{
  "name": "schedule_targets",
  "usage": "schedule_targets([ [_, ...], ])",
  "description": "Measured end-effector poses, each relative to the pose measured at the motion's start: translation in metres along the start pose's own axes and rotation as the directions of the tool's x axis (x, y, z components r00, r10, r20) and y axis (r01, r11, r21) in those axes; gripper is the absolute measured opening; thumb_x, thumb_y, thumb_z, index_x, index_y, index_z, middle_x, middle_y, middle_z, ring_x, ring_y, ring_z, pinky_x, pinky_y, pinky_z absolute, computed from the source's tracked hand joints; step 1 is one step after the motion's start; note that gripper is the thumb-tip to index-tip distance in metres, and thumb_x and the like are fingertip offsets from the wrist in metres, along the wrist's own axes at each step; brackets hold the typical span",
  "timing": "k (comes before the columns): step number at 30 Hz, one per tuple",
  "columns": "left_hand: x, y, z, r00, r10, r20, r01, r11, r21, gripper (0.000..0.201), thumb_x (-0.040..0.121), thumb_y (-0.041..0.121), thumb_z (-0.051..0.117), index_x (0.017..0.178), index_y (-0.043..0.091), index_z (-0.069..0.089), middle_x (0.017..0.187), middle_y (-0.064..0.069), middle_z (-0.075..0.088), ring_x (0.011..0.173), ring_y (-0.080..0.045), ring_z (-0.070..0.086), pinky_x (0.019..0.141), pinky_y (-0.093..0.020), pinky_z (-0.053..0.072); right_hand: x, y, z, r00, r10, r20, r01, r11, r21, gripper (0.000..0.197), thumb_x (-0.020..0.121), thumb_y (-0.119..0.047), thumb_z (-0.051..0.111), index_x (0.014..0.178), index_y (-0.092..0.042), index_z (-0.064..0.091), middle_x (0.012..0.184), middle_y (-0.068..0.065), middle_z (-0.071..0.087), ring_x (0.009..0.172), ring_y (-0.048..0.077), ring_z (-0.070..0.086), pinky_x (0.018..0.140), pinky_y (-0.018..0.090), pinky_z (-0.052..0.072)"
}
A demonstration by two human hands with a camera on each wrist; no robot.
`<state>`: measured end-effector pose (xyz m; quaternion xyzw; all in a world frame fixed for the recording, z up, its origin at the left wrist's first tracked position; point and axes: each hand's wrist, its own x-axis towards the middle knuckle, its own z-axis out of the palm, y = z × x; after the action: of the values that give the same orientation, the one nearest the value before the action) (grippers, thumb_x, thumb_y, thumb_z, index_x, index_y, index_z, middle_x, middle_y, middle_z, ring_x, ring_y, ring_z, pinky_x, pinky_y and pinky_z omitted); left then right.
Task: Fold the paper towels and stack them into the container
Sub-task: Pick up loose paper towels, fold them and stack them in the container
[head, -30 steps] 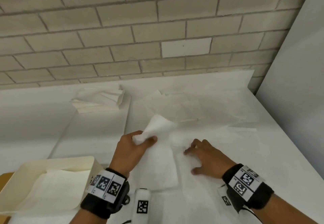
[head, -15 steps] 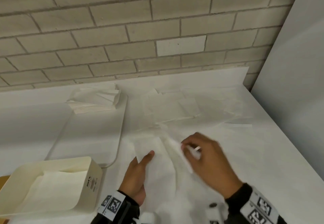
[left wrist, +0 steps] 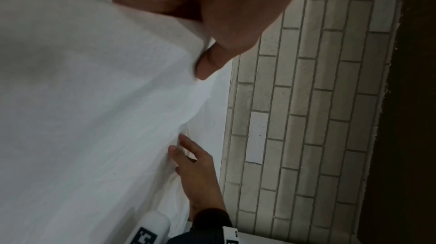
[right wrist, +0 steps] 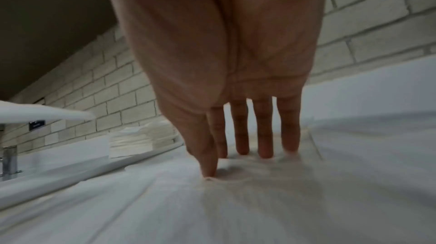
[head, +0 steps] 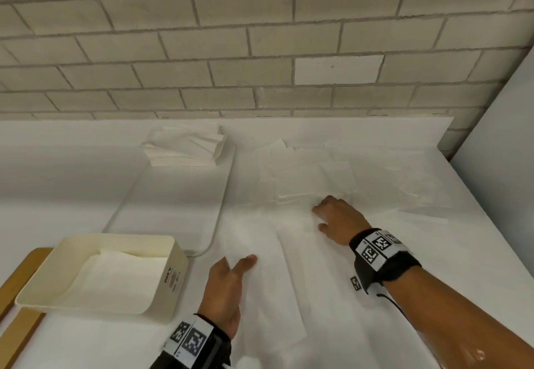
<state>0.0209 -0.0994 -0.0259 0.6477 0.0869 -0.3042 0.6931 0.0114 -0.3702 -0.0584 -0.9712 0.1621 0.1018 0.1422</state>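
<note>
A white paper towel [head: 268, 296] lies folded lengthwise on the white counter in front of me. My left hand [head: 239, 264] holds its near left edge, thumb [left wrist: 207, 65] on top and the other fingers hidden under the sheet. My right hand [head: 326, 212] presses straight fingers [right wrist: 264, 147] flat on the towel's far right part. The cream container [head: 173, 279] stands at the near left, with a folded towel [head: 121, 270] lying flat inside it.
A stack of unfolded towels [head: 185, 149] sits at the back on a flat white tray [head: 173, 201]. Loose sheets [head: 306, 172] are spread behind the right hand. A wooden board [head: 17, 282] lies under the container. Brick wall behind, white panel [head: 497, 137] at right.
The left hand has laid the lifted flap down and drawn back toward me along the towel. The right hand let go of its pinch and moved farther away, now pressing flat.
</note>
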Motion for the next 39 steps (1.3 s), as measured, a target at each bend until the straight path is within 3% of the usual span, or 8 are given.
schedule_targets([
  [7,-0.001,0.006,-0.005,1.000,0.008,-0.008,-0.008,0.999,-0.032,0.020,0.099,0.009,0.057,0.116,0.010,0.068,0.102,-0.007,0.079,0.095,-0.027,0.075,0.082,-0.041,0.058,-0.016,-0.017,-0.012,0.972,0.072,-0.224,-0.039,0.988,0.149,0.016,0.097,-0.027,0.059,0.107,-0.021,0.070,0.106,-0.002,0.066,0.097,0.021,0.064,0.076,0.030,0.050],
  [11,0.002,0.014,0.007,0.996,-0.042,0.079,0.049,0.995,-0.083,0.022,0.102,0.015,0.054,0.118,0.010,0.068,0.107,-0.010,0.078,0.100,-0.029,0.074,0.085,-0.042,0.057,-0.081,-0.056,-0.028,0.887,-0.020,-0.461,0.222,0.894,0.389,0.012,0.098,-0.031,0.058,0.104,-0.027,0.068,0.093,-0.014,0.065,0.078,0.005,0.061,0.070,0.024,0.052],
  [16,-0.004,0.004,0.032,0.989,-0.010,0.146,0.019,0.998,-0.058,0.033,0.101,0.030,0.055,0.127,0.011,0.065,0.118,-0.009,0.075,0.113,-0.028,0.070,0.107,-0.049,0.048,-0.123,-0.093,-0.018,0.875,0.147,-0.461,0.203,0.753,0.626,0.012,0.096,-0.041,0.058,0.093,-0.032,0.065,0.087,-0.018,0.064,0.074,0.004,0.063,0.062,0.012,0.045],
  [19,-0.012,0.006,0.041,0.974,-0.007,0.228,0.036,0.992,-0.123,0.049,0.100,0.045,0.051,0.124,0.007,0.070,0.120,-0.016,0.073,0.113,-0.029,0.070,0.100,-0.044,0.051,-0.128,-0.107,-0.014,0.932,0.163,-0.325,0.195,0.531,0.824,0.030,0.098,-0.048,0.046,0.092,-0.029,0.068,0.093,-0.016,0.067,0.090,0.002,0.063,0.080,0.020,0.052],
  [25,-0.019,0.015,0.035,0.916,-0.002,0.401,0.121,0.955,-0.272,0.051,0.098,0.054,0.041,0.095,0.025,0.083,0.110,-0.007,0.077,0.101,-0.017,0.075,0.083,-0.032,0.060,-0.126,-0.101,0.007,0.929,0.018,-0.371,0.090,0.958,0.272,0.050,0.097,-0.053,0.040,0.145,-0.039,0.039,0.142,-0.015,0.025,0.129,0.011,0.023,0.104,0.031,0.033],
  [28,-0.013,0.011,0.029,0.921,-0.032,0.388,0.140,0.957,-0.254,0.045,0.094,0.040,0.061,0.126,0.010,0.070,0.125,-0.017,0.070,0.119,-0.034,0.066,0.107,-0.053,0.047,-0.121,-0.099,0.003,0.926,0.086,-0.368,0.100,0.883,0.458,0.057,0.097,-0.051,0.048,0.148,-0.039,0.025,0.137,-0.014,0.017,0.124,0.008,0.032,0.100,0.028,0.043],
  [33,-0.004,0.005,0.020,0.971,0.061,0.233,-0.057,0.998,-0.023,0.022,0.092,0.008,0.066,0.114,0.009,0.071,0.105,-0.010,0.078,0.096,-0.030,0.075,0.086,-0.044,0.060,-0.119,-0.093,-0.001,0.988,0.062,-0.140,0.068,0.638,0.767,0.048,0.101,-0.034,0.048,0.143,-0.039,0.025,0.134,-0.016,0.040,0.116,-0.003,0.050,0.100,0.023,0.047],
  [39,-0.003,0.009,0.014,0.948,0.015,0.318,-0.050,0.993,0.104,0.025,0.092,0.004,0.063,0.116,0.008,0.071,0.108,-0.013,0.077,0.101,-0.031,0.073,0.090,-0.043,0.058,-0.121,-0.099,0.004,0.997,-0.064,-0.049,0.079,0.635,0.768,0.059,0.103,-0.011,0.033,0.147,-0.046,0.014,0.138,-0.018,0.039,0.120,-0.015,0.040,0.097,0.006,0.036],
])
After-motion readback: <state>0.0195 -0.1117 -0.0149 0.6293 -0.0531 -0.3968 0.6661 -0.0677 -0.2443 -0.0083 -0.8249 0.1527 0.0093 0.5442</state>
